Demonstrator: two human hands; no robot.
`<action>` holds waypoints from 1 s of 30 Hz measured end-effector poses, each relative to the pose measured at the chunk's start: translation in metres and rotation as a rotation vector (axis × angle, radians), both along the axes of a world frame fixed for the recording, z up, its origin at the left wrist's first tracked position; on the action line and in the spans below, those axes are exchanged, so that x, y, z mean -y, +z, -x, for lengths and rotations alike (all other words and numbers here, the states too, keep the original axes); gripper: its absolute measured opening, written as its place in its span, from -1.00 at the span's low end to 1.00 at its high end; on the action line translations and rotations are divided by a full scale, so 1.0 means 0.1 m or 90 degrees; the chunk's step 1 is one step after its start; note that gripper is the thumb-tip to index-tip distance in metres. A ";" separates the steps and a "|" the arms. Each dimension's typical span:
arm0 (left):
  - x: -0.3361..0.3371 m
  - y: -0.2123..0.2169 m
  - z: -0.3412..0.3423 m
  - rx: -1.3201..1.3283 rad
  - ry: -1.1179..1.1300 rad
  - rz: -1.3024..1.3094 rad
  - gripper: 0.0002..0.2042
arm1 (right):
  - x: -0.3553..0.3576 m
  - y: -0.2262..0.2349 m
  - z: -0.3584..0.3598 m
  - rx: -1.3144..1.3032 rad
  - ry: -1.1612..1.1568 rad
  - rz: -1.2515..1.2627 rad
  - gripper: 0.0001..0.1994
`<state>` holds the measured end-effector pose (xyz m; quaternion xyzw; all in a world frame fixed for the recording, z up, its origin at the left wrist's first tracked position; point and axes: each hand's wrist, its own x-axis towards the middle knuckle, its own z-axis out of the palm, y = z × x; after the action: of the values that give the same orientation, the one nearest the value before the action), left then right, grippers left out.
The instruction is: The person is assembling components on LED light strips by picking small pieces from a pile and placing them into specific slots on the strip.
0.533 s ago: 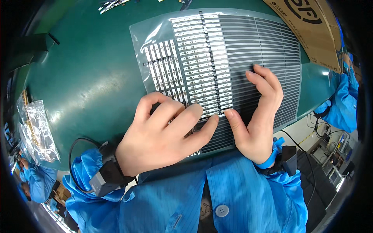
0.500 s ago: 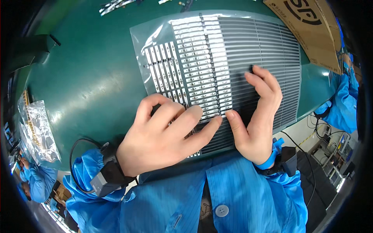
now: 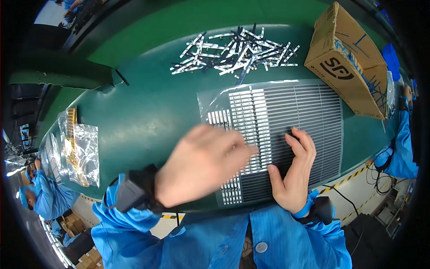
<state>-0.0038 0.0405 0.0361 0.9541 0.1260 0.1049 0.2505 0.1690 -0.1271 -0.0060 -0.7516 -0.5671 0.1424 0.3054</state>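
Ruled dark sheet (image 3: 309, 121) flat on green tabletop (image 3: 130, 148), directly in front of body, clear film (image 3: 206, 101) showing at upper L corner. Tall block of white strips (image 3: 246, 107) in stacked rows mid-sheet; shorter set of upright strips (image 3: 231, 193) down L side, partly hidden under L hand; no white on R part, just pale lines. L hand (image 3: 197, 163) palm down over the strips, badly blurred: can't make out finger gap, contents or contact. R hand (image 3: 294, 175) by lower R of block, wide C-curve, nothing visible between thumb and fingers; thumb tip just beside R ends of bottom rows, fingertips over the strip-free part. By the look of it, step in hand = truing up strips in their rows. To do it well, IMO: use R thumb as a light end stop, not a push; work one strip at a time w/ L fingertips, pressing straight down, no sideways drag; check vs. pale lines & adjacent row before moving on. Prob. main risk: knock-on skew from one crooked strip, or a snag from black wrist unit (image 3: 136, 188) on L arm, so lift L hand straight up, wrist clear. Beyond far edge of sheet: jumbled pile of loose strips (image 3: 242, 51); best to pick singly, no raking. Far R, carton (image 3: 340, 85) w/ thin blue pieces (image 3: 369, 89) inside. Far L, clear bag (image 3: 92, 145) w/ gold strips (image 3: 70, 130), well apart from sheet.
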 end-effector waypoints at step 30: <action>-1.07 0.06 -0.36 -0.059 0.347 -0.050 -0.92 | 0.05 0.03 -0.01 -0.088 -0.007 -0.052 -0.45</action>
<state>0.0323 0.1476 0.0416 0.8977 0.3851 0.1296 0.1701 0.1702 -0.1318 -0.0027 -0.7299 -0.5460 0.1691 0.3748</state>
